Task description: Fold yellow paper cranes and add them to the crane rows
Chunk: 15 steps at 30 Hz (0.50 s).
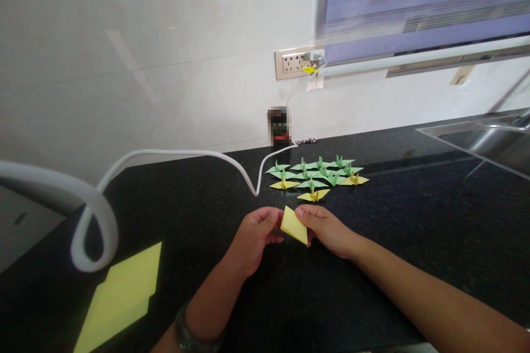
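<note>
Between my hands, above the dark counter, is a small square of folded yellow paper (295, 226), its layers showing along the lower left edge. My right hand (327, 227) pinches it at the right, thumb on top and fingers underneath. At its left edge, my left hand (260, 234) is closed around the side, with fingertips partly hidden behind the paper. Just beyond stand several origami cranes: green ones such as this green crane (311, 183) and, nearer, a yellow crane (313, 195).
Flat yellow paper sheets (124, 287) lie overlapping at the left. A thick white cable (199, 152) loops across the left side. A pixelated device (280, 127) leans against the wall below a socket (290, 63). At the right is a metal sink (488, 140).
</note>
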Each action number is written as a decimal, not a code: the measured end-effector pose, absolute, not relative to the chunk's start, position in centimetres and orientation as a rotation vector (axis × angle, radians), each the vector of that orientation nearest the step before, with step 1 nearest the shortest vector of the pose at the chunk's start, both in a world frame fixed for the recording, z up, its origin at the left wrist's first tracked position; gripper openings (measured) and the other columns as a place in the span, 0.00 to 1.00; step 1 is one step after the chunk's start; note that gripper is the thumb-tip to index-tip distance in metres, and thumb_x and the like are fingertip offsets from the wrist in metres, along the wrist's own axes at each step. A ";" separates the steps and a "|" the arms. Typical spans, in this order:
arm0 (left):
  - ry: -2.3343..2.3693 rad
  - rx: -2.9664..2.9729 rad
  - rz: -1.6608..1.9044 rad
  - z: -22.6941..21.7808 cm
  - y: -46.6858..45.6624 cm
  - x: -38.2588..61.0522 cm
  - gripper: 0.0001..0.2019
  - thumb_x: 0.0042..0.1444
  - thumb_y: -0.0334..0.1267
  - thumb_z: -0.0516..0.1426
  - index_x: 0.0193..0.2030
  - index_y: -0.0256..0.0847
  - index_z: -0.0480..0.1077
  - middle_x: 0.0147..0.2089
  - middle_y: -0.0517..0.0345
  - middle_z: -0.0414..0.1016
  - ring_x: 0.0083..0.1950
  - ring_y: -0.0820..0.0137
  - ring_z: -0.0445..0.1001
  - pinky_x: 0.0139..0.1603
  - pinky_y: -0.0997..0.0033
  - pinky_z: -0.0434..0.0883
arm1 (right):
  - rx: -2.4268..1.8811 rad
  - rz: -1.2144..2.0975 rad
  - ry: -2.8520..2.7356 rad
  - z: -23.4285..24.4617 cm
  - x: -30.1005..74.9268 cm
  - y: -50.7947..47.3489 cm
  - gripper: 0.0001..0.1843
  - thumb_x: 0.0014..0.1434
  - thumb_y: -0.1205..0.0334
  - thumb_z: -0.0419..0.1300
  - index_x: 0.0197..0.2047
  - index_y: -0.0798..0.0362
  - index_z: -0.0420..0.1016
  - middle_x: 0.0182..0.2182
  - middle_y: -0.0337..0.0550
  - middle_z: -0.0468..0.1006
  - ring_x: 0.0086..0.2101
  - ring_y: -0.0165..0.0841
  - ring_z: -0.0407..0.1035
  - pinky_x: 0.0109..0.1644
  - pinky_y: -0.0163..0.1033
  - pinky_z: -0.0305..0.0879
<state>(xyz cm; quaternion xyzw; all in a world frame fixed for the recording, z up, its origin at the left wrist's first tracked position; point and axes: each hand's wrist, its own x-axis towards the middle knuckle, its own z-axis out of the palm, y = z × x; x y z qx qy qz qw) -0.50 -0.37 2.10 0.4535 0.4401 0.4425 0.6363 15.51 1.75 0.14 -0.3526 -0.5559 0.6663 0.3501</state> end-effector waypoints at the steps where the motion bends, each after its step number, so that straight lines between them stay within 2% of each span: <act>1: 0.990 1.046 0.992 2.2 -0.4 -0.5 0.15 0.48 0.45 0.53 0.35 0.34 0.68 0.32 0.52 0.70 0.32 0.72 0.69 0.28 0.76 0.65 | -0.901 1.758 -1.442 0.2 15.5 1.7 0.18 0.53 0.48 0.49 0.26 0.56 0.61 0.17 0.33 0.62 0.17 0.22 0.57 0.19 0.28 0.56; 11: 0.936 1.028 0.927 2.5 -0.6 -0.3 0.13 0.46 0.43 0.56 0.35 0.35 0.68 0.31 0.55 0.70 0.30 0.75 0.68 0.27 0.78 0.64 | -0.816 1.877 -1.401 0.3 15.6 1.5 0.16 0.53 0.50 0.51 0.26 0.56 0.63 0.18 0.33 0.62 0.17 0.22 0.57 0.19 0.28 0.55; 15: 0.911 1.000 0.925 2.3 -0.5 -0.3 0.13 0.48 0.44 0.54 0.34 0.34 0.68 0.30 0.56 0.69 0.30 0.74 0.68 0.26 0.77 0.65 | -0.811 1.869 -1.412 0.2 15.7 1.7 0.16 0.53 0.50 0.51 0.26 0.56 0.63 0.18 0.34 0.63 0.17 0.22 0.57 0.19 0.28 0.55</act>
